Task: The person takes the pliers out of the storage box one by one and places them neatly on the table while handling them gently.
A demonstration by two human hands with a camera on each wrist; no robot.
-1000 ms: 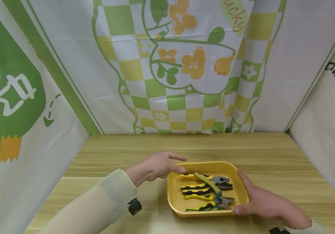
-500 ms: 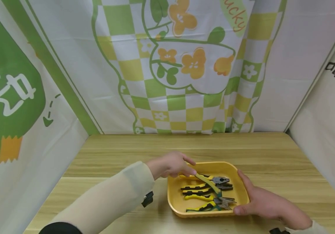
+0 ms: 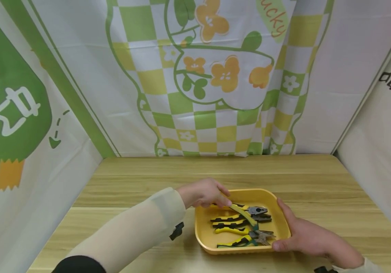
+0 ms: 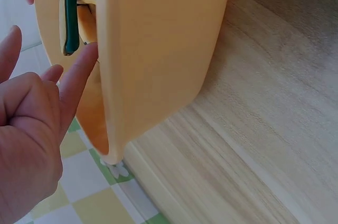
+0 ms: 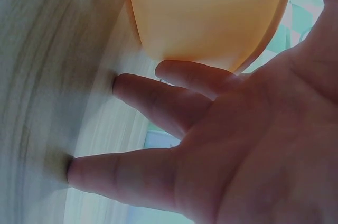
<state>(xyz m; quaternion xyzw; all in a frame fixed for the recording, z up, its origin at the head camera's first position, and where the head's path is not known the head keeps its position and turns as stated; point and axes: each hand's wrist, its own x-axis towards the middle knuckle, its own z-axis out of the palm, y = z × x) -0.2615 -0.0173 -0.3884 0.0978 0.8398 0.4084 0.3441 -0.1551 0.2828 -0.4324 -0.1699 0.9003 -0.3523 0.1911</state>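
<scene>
Several pliers with yellow-and-black handles [image 3: 226, 218] lie in a yellow plastic tray [image 3: 202, 227], their metal jaws toward the right. One yellow-green handle [image 3: 244, 215] slants up across the others; its dark green side [image 4: 70, 18] shows in the left wrist view. My left hand [image 3: 206, 192] reaches over the tray's left rim with fingertips at that handle's end. From the left wrist, the fingers of the left hand [image 4: 31, 123] look spread, with a gap around the handle. My right hand [image 3: 306, 235] steadies the tray's right side, thumb at the near corner, straight fingers [image 5: 153, 102] along the outside.
The tray stands on a wood-grain table [image 3: 130, 220]. Behind the table hangs a checked green, yellow and white cloth [image 3: 205, 121]. White printed fabric walls [image 3: 380, 159] close in both sides.
My left hand has moved right from the tray's left rim to the raised handle's end. The right hand, tray and pliers look unmoved.
</scene>
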